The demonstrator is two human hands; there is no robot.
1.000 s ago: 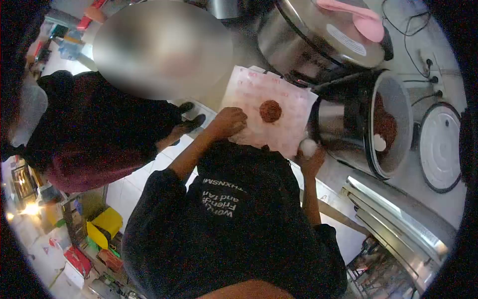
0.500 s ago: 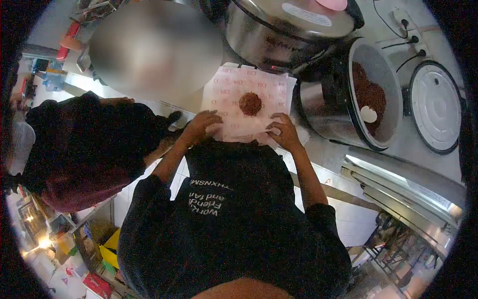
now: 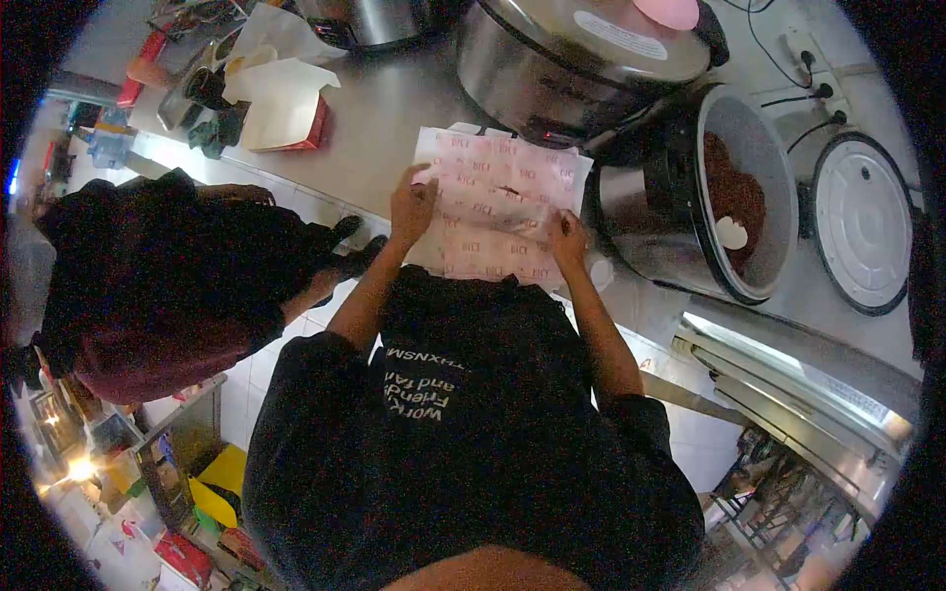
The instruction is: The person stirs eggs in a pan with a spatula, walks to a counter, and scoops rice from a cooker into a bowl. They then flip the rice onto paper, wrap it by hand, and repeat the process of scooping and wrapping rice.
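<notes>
Printed paper [image 3: 493,246] lies on the counter in front of me, its near part folded up over the brown rice mound [image 3: 508,190]. Only a thin dark sliver of the mound shows past the fold. At the paper's left edge, my left hand [image 3: 414,207] pinches the folded part. My right hand [image 3: 566,239] grips the same fold at the right edge, fingers closed.
A large closed cooker [image 3: 581,69] stands behind the paper. To the right are an open cooker [image 3: 650,197] with brown rice and a white scoop, and a round lid [image 3: 863,217]. An open box [image 3: 286,108] sits back left. A co-worker's dark sleeve [image 3: 177,266] is at left.
Both hands have moved away from my body, bringing the paper's near edge over the mound. The co-worker's head no longer covers the back left, where the open box now shows.
</notes>
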